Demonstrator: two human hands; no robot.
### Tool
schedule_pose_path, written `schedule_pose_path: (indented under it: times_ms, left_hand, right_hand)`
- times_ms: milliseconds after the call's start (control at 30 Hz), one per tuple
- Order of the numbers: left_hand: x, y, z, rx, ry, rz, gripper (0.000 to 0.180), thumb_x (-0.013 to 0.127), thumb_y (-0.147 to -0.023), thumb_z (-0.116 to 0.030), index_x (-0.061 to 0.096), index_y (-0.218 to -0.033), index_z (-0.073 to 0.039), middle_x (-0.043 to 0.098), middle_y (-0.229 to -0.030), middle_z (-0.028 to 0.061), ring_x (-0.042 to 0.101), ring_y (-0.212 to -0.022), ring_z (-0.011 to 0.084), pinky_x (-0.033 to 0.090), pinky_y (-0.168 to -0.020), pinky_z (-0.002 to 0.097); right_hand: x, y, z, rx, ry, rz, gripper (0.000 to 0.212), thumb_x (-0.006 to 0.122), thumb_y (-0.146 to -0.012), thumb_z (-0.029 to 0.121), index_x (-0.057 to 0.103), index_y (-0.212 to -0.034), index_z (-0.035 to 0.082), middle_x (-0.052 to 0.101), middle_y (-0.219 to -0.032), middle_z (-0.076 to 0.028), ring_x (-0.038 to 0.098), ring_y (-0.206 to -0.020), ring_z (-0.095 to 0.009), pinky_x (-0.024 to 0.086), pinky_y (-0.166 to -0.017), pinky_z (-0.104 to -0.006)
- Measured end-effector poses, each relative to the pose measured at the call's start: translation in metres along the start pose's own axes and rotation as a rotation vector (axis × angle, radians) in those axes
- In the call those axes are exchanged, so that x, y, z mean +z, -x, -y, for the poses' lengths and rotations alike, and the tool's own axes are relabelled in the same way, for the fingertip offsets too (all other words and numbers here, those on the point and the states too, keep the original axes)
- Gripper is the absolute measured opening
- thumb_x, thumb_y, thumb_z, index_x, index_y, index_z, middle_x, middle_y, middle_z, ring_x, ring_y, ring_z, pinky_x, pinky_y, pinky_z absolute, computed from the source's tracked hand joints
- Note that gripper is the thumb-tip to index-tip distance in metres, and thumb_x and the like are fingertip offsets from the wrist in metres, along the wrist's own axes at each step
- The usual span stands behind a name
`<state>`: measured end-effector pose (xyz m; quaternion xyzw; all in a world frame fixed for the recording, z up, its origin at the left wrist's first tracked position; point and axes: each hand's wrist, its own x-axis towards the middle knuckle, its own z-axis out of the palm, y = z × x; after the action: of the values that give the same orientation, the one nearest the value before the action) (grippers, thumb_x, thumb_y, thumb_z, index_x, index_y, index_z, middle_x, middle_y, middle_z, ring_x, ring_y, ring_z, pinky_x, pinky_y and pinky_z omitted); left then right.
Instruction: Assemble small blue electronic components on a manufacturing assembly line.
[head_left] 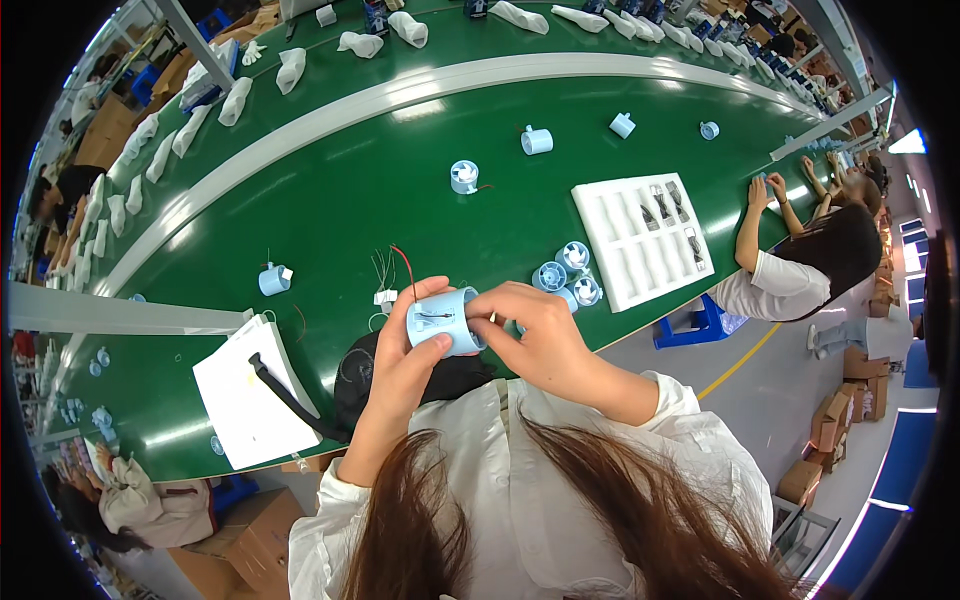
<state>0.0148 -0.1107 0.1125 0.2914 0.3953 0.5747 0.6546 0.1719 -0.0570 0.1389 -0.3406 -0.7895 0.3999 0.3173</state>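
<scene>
Across a long green bench (370, 200) there's a curved white rail (540, 72), with a row of white-wrapped bundles (409, 29) on the far side of it. Off to the right, a co-worker (800, 275) sits at the same bench near a blue stool (697, 325), and cardboard boxes (800, 480) are piled along the grey floor.

Container-wise, it's a white foam tray (625, 250) lying right of center, a few black cables (662, 203) tucked into its far and right-hand slots. Just left of it, some light blue fan housings (550, 276) are bunched up, and a few more are scattered around.

Now the hands: the left hand (400, 350) is wrapped around a pale blue cylinder (435, 320), holding it sideways near the bench's close edge, with a red wire (408, 262) sticking up. The right hand (535, 330) comes in from the other side, fingertips bunched at the open end; can't tell if they're pinching anything.
</scene>
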Motion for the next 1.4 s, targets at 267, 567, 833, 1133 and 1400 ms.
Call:
schedule_pose_path:
  times_ms: [267, 567, 833, 1133, 1400]
  left_hand:
    - [0.009, 0.002, -0.007, 0.071, -0.122, -0.076, 0.055, 0.060, -0.074, 0.000, 0.039, -0.125, 0.000, 0.046, -0.112, 0.0117, 0.051, -0.102, 0.0202, 0.052, -0.078, 0.0344]
    - [0.002, -0.001, 0.004, 0.407, -0.762, -0.157, 0.067, 0.068, -0.073, -0.002, 0.034, -0.131, 0.000, 0.045, -0.110, 0.0092, 0.052, -0.097, 0.0175, 0.051, -0.070, 0.0253]
    - [-0.014, -0.004, 0.012, -0.287, 0.079, 0.076, 0.056, 0.057, -0.083, -0.009, 0.030, -0.132, 0.002, 0.049, -0.116, 0.0127, 0.055, -0.099, 0.0177, 0.053, -0.076, 0.0323]
    - [0.004, -0.003, 0.019, 0.013, -0.247, 0.011, 0.067, 0.071, -0.067, -0.004, 0.037, -0.125, 0.001, 0.054, -0.107, 0.0098, 0.056, -0.093, 0.0152, 0.048, -0.079, 0.0280]
    - [0.010, 0.004, 0.014, 0.108, -0.533, -0.026, 0.071, 0.077, -0.061, -0.007, 0.041, -0.122, -0.004, 0.055, -0.101, 0.0095, 0.055, -0.088, 0.0141, 0.047, -0.075, 0.0270]
  right_hand:
    - [0.011, 0.002, -0.010, 0.226, -0.702, -0.154, 0.016, 0.052, -0.078, -0.010, 0.055, -0.092, -0.004, 0.054, -0.095, -0.007, 0.058, -0.092, -0.015, 0.048, -0.077, -0.0275]
    - [0.024, 0.002, -0.017, 0.249, -0.860, -0.155, 0.014, 0.053, -0.081, -0.007, 0.059, -0.092, -0.003, 0.049, -0.101, -0.007, 0.052, -0.089, -0.013, 0.043, -0.082, -0.0262]
    - [-0.004, -0.015, -0.012, 0.389, -1.099, -0.147, 0.008, 0.055, -0.084, 0.001, 0.060, -0.090, 0.001, 0.061, -0.088, -0.009, 0.057, -0.068, -0.012, 0.046, -0.060, -0.0215]
    - [-0.014, -0.016, -0.016, 0.308, -0.426, 0.008, 0.010, 0.063, -0.078, 0.008, 0.062, -0.082, -0.001, 0.059, -0.070, -0.006, 0.053, -0.056, -0.009, 0.042, -0.049, -0.0208]
    - [-0.014, -0.011, -0.009, 0.279, -0.201, 0.061, 0.009, 0.065, -0.074, 0.008, 0.063, -0.077, 0.000, 0.055, -0.064, -0.006, 0.049, -0.051, -0.010, 0.038, -0.047, -0.0233]
